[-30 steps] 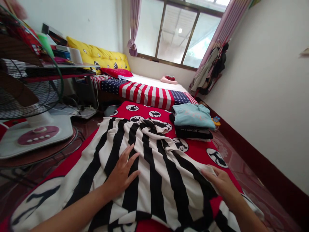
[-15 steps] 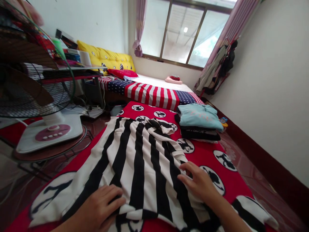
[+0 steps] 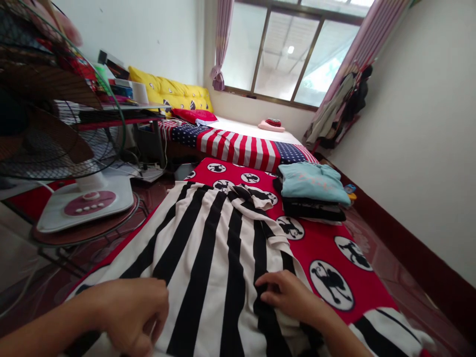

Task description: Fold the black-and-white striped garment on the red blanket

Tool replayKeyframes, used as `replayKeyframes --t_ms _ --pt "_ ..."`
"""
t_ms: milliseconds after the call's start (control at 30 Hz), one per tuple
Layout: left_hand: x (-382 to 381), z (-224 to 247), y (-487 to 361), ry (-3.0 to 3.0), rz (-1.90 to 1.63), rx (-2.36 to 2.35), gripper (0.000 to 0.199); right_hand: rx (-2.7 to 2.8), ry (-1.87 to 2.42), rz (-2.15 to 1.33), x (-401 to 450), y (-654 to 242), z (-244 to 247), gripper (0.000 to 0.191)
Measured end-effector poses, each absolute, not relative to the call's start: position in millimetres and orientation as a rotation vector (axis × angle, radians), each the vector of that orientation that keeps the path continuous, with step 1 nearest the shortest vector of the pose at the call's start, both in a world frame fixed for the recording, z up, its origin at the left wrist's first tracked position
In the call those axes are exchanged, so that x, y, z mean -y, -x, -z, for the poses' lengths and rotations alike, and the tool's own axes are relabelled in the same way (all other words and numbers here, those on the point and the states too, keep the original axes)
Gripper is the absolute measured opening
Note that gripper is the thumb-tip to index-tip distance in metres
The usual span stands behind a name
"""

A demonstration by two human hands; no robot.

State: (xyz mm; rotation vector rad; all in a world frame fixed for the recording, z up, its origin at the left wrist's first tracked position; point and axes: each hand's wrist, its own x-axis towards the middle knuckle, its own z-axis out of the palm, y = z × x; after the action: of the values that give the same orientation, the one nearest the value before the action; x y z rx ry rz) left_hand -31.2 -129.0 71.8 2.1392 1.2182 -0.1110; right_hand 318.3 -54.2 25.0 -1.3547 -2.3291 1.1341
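A black-and-white striped shirt (image 3: 203,248) lies spread and wrinkled over the red mat. A sleeve is bunched at its far end, and another striped part (image 3: 386,329) reaches out at lower right. My left hand (image 3: 136,310) is at the near left part of the shirt, its fingers curled down and closed on the cloth; the fingertips are partly hidden. Over the right side of the shirt rests my right hand (image 3: 288,297), fingers bent, with a gap between thumb and forefinger and the fingertips touching the fabric.
Beyond the shirt at right sits a stack of folded clothes (image 3: 314,183), light blue on top. A fan (image 3: 89,198) stands on a round stool at left. Behind the red mat (image 3: 372,292) is a bed (image 3: 241,146); clothes (image 3: 342,106) hang by the right wall.
My left hand has moved left and closed on the cloth. The shirt's near hem has come closer, out of the frame's bottom. My right hand has shifted slightly left over the fabric.
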Motion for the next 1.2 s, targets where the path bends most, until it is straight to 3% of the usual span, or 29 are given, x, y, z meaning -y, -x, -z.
replayKeyframes --t_ms 133,300,500,667,867,1000,1100,1200 --pt "79 -68 -22 -2.162 -0.051 -1.126 0.015 2.225 1.358 -1.045 30 -295 -34 0.021" --pt "19 -21 -64 -2.222 -0.627 -1.840 0.021 2.213 1.169 -0.652 -6 -258 0 0.052" --pt "13 24 -59 -2.131 -0.943 -1.810 0.031 2.454 1.155 -0.403 -81 -269 25 0.067" --pt "12 27 -54 -2.046 -1.172 -1.760 0.020 2.191 1.675 -0.092 -159 -296 24 0.067" --pt "0 44 -53 -2.194 -1.096 -1.918 0.045 1.971 2.005 0.066 -177 -302 40 0.063" --pt "0 47 -57 -2.269 -0.989 -1.941 0.048 2.065 2.034 0.244 -160 -288 25 0.050" --pt "0 46 -59 -2.252 -0.985 -1.942 0.046 2.261 1.793 0.321 -140 -263 12 0.037" --pt "-1 46 -56 -2.186 -0.994 -1.987 0.042 2.584 1.294 0.111 -133 -244 14 0.044"
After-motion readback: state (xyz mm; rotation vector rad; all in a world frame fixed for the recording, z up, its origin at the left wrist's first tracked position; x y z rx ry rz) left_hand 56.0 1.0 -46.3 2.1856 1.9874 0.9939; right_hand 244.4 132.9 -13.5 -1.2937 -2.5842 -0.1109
